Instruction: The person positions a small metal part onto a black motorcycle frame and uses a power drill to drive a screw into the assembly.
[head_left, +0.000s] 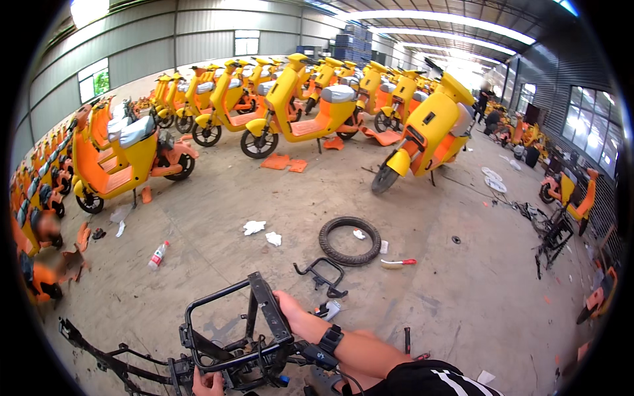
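Gripping the black tubular metal frame (272, 315) at its upper right side, our right hand (288, 313) curls against the outer edge of a flat bar, some of its fingers hidden behind the metal. Our left hand (209, 383) sits at the near side, thumb and finger raised against the lower tubing; the picture cuts it off, so we cannot tell whether it pinches the tube or merely touches it.

The relation that matters most for any shift, we judge, is how the frame lies across our hands. It stands directly ahead of us, its long axis running from the far-reaching left end to the squared loop at the right. The right hand is nearer the raised end; the left hand is nearer the middle, with the long left portion unsupported by either hand.

The loop's far edge points toward a loose black bent-tube bracket (321, 274), which lies just beyond the right hand. Farther out rests a black rubber tyre (350, 256), with a red-handled tool (399, 263) near its right side. Grey concrete floor (205, 257) gives the wider room on the far left, reaching to a clear plastic bottle with a red label (158, 255); the right forearm limits room on the near right.
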A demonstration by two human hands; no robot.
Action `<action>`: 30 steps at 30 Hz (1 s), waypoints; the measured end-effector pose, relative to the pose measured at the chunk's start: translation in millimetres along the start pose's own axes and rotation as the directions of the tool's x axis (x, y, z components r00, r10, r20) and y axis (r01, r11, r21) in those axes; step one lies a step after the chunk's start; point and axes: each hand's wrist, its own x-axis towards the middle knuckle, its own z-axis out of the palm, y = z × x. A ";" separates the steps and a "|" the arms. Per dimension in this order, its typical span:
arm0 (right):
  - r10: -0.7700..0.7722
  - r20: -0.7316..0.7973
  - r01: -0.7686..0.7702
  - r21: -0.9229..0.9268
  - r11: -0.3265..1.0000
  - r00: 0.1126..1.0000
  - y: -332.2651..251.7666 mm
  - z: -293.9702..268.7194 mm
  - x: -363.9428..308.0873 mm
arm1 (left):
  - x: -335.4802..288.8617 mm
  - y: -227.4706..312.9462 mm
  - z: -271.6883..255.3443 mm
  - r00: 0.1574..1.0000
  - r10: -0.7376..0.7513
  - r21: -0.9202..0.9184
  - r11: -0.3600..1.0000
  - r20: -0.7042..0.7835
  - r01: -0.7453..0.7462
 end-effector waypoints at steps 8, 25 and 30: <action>-0.023 0.001 0.023 0.053 0.998 1.000 0.5 6.9 0.6 | 3.3 30.4 -2.0 0.999 -0.029 0.074 0.997 -0.042 0.032; -0.020 0.032 0.018 0.068 0.998 0.999 2.9 6.0 -0.5 | -5.2 60.0 -3.3 0.993 -0.094 0.313 0.943 -0.070 0.111; -0.017 0.016 0.016 0.057 0.998 1.000 3.1 6.5 -0.1 | -6.8 61.9 -2.0 0.993 -0.088 0.295 0.949 -0.074 0.106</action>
